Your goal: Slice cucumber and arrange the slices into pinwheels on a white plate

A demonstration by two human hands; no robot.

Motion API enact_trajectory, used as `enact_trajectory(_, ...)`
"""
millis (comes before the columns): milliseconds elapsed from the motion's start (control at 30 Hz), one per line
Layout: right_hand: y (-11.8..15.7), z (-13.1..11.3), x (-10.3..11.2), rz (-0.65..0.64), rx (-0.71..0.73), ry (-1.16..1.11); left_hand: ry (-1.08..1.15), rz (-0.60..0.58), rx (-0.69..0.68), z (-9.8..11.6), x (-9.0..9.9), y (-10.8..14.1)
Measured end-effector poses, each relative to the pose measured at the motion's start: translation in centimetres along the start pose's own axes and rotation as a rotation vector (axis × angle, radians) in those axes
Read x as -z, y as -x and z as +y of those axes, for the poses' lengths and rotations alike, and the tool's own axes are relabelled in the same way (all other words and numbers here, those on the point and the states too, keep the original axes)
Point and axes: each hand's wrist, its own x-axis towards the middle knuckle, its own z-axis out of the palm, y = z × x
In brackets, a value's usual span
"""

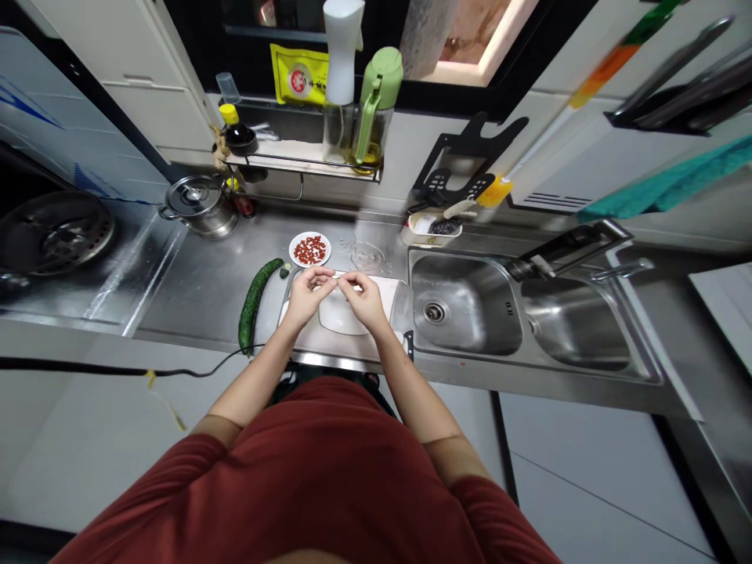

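Over the cutting board (pixel 305 341), my left hand (pixel 309 295) and my right hand (pixel 363 299) meet with their fingertips pinched. A small pale piece (pixel 337 276) sits between them, too small to name for sure. Below the hands, a white rounded shape lies on the board, partly covered by them. At the board's right edge shows a knife's black handle (pixel 410 345). Just beyond my left hand stands a white plate (pixel 293 254) of chopped red pieces (pixel 309 250). A long green cucumber (pixel 252 304) lies to the left, with small cut ends (pixel 285 272) near its tip.
A double sink (pixel 467 305) with a faucet (pixel 569 249) is on the right. A lidded steel pot (pixel 203 207) stands back left, and a wok (pixel 56 235) further left. Bottles, including a green-topped oil bottle (pixel 376 102), line a wall shelf (pixel 305 163). A black cable (pixel 117 365) crosses at left.
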Motion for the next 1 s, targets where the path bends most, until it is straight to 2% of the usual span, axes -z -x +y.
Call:
enact_trajectory(333, 0.2, -0.5, 0.0, 0.066, 0.003, 0.008, 0.050, 0.061, 0.029, 0.3, -0.5, 0.6)
enact_trajectory(400, 0.3, -0.7, 0.2, 0.082, 0.013, 0.007, 0.087, 0.042, 0.122, 0.1, -0.5, 1.0)
enact_trajectory(533, 0.3, -1.0, 0.5, 0.070, 0.044, 0.042, 0.196, -0.190, 0.476, 0.0, -0.4, 1.5)
enact_trajectory(600, 0.4, -1.1, 0.6, 0.052, 0.065, 0.077, 0.267, -0.272, 0.569, 0.2, -0.4, 1.5)
enact_trajectory(733, 0.8, -1.4, 0.9, -0.013, 0.124, 0.120, 0.330, -0.324, 0.597, 0.6, -0.4, 1.1)
enact_trajectory(1000, 1.1, -1.3, 1.8, -0.090, 0.256, 0.199, 0.456, -0.287, 0.621, 0.7, -0.2, 0.8)
